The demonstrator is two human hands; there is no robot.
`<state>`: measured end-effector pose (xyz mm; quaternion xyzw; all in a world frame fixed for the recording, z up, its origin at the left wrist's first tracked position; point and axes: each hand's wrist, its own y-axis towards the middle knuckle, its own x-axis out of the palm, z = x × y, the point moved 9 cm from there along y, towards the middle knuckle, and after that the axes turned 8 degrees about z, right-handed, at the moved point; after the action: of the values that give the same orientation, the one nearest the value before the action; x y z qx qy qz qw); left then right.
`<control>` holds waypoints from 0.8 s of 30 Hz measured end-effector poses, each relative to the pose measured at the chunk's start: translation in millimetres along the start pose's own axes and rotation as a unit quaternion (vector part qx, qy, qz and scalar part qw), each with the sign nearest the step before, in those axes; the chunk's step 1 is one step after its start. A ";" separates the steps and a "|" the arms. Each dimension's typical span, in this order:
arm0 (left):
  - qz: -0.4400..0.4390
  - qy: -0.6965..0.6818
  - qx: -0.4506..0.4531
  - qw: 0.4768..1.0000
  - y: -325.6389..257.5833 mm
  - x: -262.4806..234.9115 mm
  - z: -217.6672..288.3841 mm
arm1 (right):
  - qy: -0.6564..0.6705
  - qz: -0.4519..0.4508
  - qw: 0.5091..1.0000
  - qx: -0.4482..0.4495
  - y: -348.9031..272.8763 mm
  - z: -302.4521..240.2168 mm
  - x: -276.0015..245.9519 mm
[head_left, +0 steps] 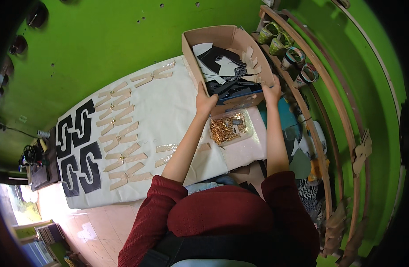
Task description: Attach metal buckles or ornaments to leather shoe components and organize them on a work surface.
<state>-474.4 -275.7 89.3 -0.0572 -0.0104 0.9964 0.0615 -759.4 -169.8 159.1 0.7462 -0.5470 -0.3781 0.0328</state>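
A cardboard box (218, 35) sits tilted at the far right corner of the white-covered table (166, 104). My left hand (205, 101) grips its near left edge, thumb over the rim. My right hand (272, 92) is closed on its near right edge. Inside the box lie black and white cut pieces (229, 66) and beige scraps (252, 62). Just in front, between my forearms, a clear plastic tub (248, 130) holds many small gold-coloured metal pieces (223, 129) and a small grey piece.
Several beige crossed strap pieces (113, 121) lie in a column on the table, with black S-shaped pieces (89, 167) to their left. A wooden rack (331, 102) with small decorated shoes (282, 43) stands at the right. A sewing machine (33, 155) is at the far left.
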 end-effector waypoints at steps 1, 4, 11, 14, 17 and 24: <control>0.009 0.000 -0.003 1.000 4.6 1.7 -4.8 | 0.069 -0.018 0.997 0.026 3.5 7.4 5.5; 0.017 -0.071 0.053 0.996 14.9 16.5 -2.1 | 0.137 -0.021 0.989 0.048 16.6 20.7 12.9; -0.009 -0.104 0.024 0.994 10.6 36.4 -3.6 | 0.092 -0.008 0.995 0.042 25.9 32.4 3.5; 0.016 -0.093 0.032 0.995 6.1 31.8 -1.9 | 0.090 -0.005 0.994 0.060 21.7 21.6 1.0; 0.019 -0.084 0.061 0.994 21.6 35.3 -6.8 | 0.120 -0.001 0.991 0.063 31.4 31.0 13.4; -0.006 -0.105 0.067 0.992 27.4 60.8 5.4 | 0.172 -0.010 0.980 0.103 50.6 55.1 25.8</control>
<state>-538.3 -295.4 87.0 0.0524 0.0495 0.9949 0.0702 -829.5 -191.6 129.6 0.8048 -0.5618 -0.1862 0.0452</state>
